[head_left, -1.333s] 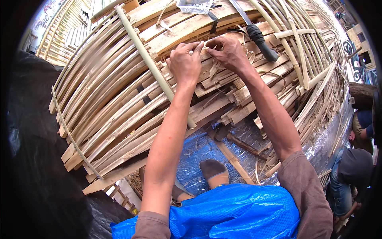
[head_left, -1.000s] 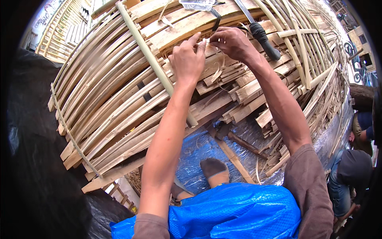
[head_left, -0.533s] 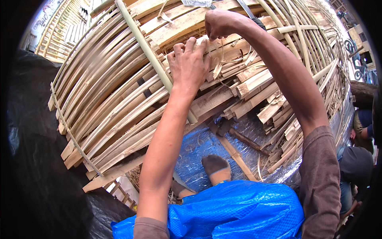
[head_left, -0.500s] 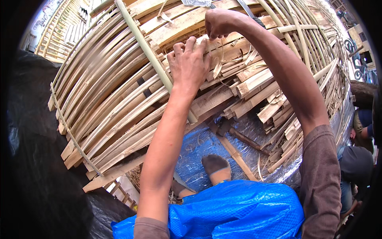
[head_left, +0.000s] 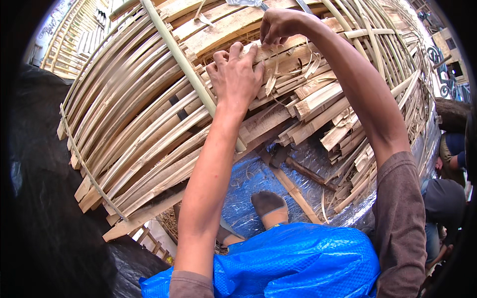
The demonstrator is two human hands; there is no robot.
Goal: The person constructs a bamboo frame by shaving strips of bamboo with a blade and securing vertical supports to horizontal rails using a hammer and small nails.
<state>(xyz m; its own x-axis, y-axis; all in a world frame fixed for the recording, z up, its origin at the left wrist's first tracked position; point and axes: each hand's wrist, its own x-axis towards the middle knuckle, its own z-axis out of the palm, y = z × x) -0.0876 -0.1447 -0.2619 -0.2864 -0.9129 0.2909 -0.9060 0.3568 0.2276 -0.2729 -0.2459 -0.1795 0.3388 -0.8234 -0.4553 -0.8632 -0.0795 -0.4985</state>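
My left hand (head_left: 235, 77) lies over a pale wooden strip (head_left: 254, 53), its fingers bent and spread apart, fingertips on the wood. Just to its right, my right hand (head_left: 282, 26) is closed with the wrist bent down, close above the same strip. What its fingers hold, if anything, is hidden. Thin curled shavings (head_left: 271, 82) hang below the hands. Left of them, a green bamboo pole (head_left: 180, 58) crosses a row of long curved slats (head_left: 130, 107). Split wooden pieces (head_left: 323, 99) are stacked under my right forearm.
A hammer (head_left: 305, 173) with a wooden handle lies on blue sheeting (head_left: 243, 186) near my foot. Blue plastic (head_left: 308, 258) covers my lap. Long thin bamboo strips (head_left: 377, 49) bend along the right. Black sheeting (head_left: 44, 164) hangs at left. Another person (head_left: 443, 206) sits at far right.
My right hand has shifted slightly to the right and stays closed. My left hand keeps nearly the same place, its fingers a little more spread. The view has moved slightly.
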